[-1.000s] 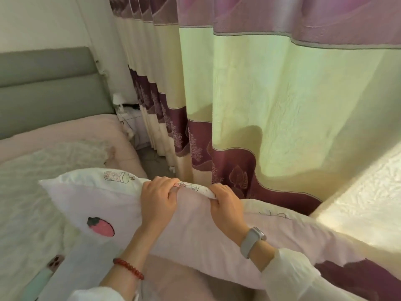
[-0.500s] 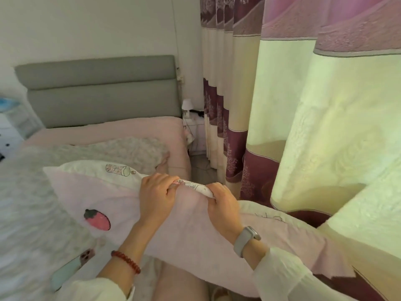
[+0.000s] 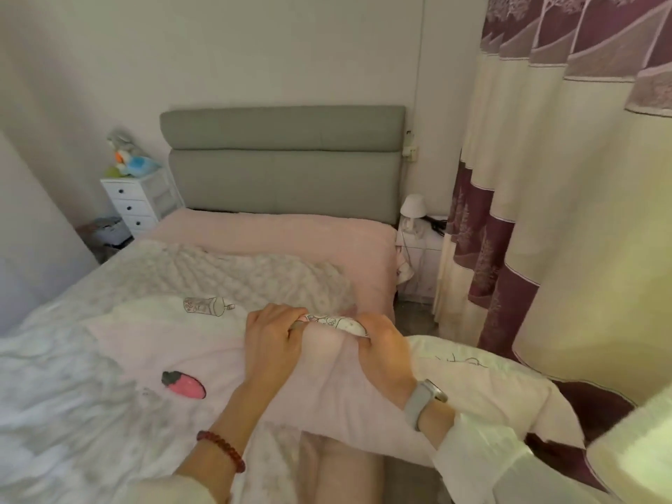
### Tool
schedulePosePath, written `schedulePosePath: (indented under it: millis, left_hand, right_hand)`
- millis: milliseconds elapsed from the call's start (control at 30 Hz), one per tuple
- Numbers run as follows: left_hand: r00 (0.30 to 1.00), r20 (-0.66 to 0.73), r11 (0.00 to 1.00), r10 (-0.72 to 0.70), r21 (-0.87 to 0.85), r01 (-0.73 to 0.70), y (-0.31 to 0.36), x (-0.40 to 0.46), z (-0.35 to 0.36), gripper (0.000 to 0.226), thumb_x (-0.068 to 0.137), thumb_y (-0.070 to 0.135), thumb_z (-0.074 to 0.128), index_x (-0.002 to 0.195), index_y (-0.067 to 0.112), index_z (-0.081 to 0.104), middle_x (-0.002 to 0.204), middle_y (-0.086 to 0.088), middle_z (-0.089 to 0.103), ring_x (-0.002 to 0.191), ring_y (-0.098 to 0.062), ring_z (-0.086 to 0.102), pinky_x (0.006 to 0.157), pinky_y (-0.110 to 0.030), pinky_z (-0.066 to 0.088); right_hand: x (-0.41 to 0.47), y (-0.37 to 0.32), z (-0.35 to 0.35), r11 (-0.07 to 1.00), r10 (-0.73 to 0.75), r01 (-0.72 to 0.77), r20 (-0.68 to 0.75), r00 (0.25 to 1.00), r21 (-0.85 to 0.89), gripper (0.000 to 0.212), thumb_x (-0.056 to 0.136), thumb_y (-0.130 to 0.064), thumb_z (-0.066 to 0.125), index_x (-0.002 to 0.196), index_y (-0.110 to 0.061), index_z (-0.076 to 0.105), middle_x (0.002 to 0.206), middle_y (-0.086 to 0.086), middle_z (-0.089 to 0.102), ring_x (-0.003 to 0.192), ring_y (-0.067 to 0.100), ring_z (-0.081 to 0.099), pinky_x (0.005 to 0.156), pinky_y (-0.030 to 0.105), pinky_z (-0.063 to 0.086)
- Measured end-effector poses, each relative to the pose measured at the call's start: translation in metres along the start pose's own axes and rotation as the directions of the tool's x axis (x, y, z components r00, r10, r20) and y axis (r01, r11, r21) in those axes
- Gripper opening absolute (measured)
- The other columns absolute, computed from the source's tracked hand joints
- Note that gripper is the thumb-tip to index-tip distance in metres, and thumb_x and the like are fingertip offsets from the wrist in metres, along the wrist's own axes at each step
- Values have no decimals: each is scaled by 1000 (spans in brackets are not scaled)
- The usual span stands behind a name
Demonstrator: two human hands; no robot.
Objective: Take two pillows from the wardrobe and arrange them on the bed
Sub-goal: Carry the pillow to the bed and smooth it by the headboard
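Here, a pale pink pillow [image 3: 327, 387] with a strawberry print is held across the lower centre of the frame, over the near right part of the bed [image 3: 254, 234]. Its upper edge is clamped by the left hand [image 3: 274, 340] and the right hand [image 3: 381, 352], set close side by side, fingers curled shut on the fabric. A grey headboard [image 3: 283, 165] is seen at upper centre, and patterned curtains [image 3: 545, 176] are seen at the right.
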State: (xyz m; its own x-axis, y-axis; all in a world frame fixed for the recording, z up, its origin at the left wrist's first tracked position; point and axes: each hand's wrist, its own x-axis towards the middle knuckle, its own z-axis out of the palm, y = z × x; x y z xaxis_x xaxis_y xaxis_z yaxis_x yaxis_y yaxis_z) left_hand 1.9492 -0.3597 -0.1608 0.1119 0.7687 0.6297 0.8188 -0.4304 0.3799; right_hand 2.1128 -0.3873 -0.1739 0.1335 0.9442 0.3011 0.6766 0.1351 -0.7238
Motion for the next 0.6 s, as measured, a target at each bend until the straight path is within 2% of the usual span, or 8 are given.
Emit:
schedulePosePath:
  millis: [100, 233, 300, 367, 433, 500, 567, 600]
  left_hand:
    - [1000, 0, 999, -18, 38, 18, -6, 55, 29, 19, 70, 4, 54, 79, 7, 71, 72, -7, 71, 73, -27, 62, 70, -29, 27]
    - [997, -25, 996, -66, 61, 68, -12, 123, 79, 22, 74, 9, 51, 82, 5, 72, 74, -10, 71, 78, -30, 62, 75, -34, 30]
    - [995, -28, 995, -95, 27, 95, -12, 153, 104, 24, 75, 10, 50, 83, 4, 72, 74, -12, 71, 77, -31, 62, 77, -39, 37]
    - [993, -34, 993, -117, -14, 116, -12, 181, 129, 22, 75, 7, 52, 82, 3, 72, 74, -14, 71, 76, -33, 62, 75, -45, 43]
    - [987, -36, 987, -157, -40, 156, -17, 204, 152, 15, 77, -2, 57, 81, 2, 71, 74, -16, 71, 76, -34, 62, 74, -47, 45]
    - [977, -32, 977, -213, -40, 211, -26, 226, 175, 14, 77, -7, 61, 79, 2, 71, 74, -16, 71, 76, -35, 61, 73, -46, 44]
    - [968, -24, 968, -248, -37, 247, -37, 248, 199, 14, 78, -6, 62, 79, 3, 71, 74, -15, 70, 77, -35, 60, 74, -46, 44]
    - [968, -18, 967, -252, -36, 251, -40, 260, 211, 13, 78, -6, 62, 80, 3, 71, 75, -15, 71, 78, -34, 60, 75, -47, 45]
  right_hand:
    - [72, 19, 1, 997, -81, 81, 14, 997, 14, 28, 80, 4, 49, 101, -8, 62, 102, 14, 65, 98, 31, 55, 79, 36, 43]
    - [161, 56, 3, 981, -193, 195, 75, 978, -17, 25, 79, 2, 51, 99, -9, 61, 99, 13, 63, 97, 29, 54, 76, 34, 37]
    - [201, 75, 0, 969, -241, 246, 98, 965, -33, 20, 83, -4, 54, 100, -11, 61, 99, 10, 63, 97, 27, 53, 74, 32, 35]
    - [239, 91, -4, 953, -295, 303, 153, 943, -29, 18, 87, -16, 55, 104, -12, 60, 101, 8, 62, 98, 28, 52, 78, 35, 37]
    - [274, 108, -9, 944, -304, 328, 278, 911, -45, 30, 87, -32, 56, 113, -18, 54, 108, 5, 59, 103, 26, 50, 87, 39, 39]
    - [309, 130, -14, 935, -252, 333, 430, 867, -125, 51, 80, -48, 58, 124, -29, 42, 120, 0, 52, 112, 22, 44, 96, 41, 35]
    - [344, 154, -17, 925, -150, 307, 526, 837, -225, 64, 75, -57, 58, 130, -33, 33, 126, -2, 47, 117, 21, 41, 97, 41, 34]
    - [360, 165, -16, 922, -111, 291, 543, 833, -257, 63, 76, -56, 57, 129, -29, 36, 125, -1, 48, 116, 21, 42, 94, 39, 35]
